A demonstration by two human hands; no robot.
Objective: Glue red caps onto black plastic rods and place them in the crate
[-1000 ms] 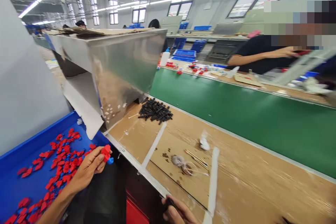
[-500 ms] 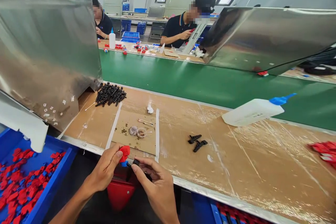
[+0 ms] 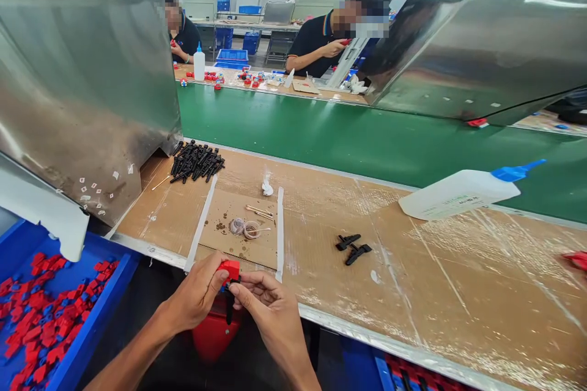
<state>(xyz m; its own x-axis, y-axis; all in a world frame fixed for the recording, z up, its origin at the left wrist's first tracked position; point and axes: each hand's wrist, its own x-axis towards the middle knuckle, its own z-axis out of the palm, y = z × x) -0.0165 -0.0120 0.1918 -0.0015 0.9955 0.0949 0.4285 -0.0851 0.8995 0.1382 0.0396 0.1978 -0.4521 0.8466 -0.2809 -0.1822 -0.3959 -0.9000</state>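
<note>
Left hand [image 3: 202, 293] and right hand [image 3: 275, 311] were at the near edge of the brown tabletop [image 3: 321, 269], fingers closed on red-and-blue plastic piece [image 3: 232, 267] and black plastic stem [image 3: 229, 310] respectively. Stem had swung from sideways to down in half a second; likely mated, seating unconfirmed. Counts: 1 blue plastic bin [image 3: 110, 298], near left, red contents uncountable; 1 white blue-capped bottle [image 3: 458, 197], right; 1 stem pile [image 3: 197, 162], far left, uncountable; 2 loose stems [image 3: 358, 253], right of hands.
</note>
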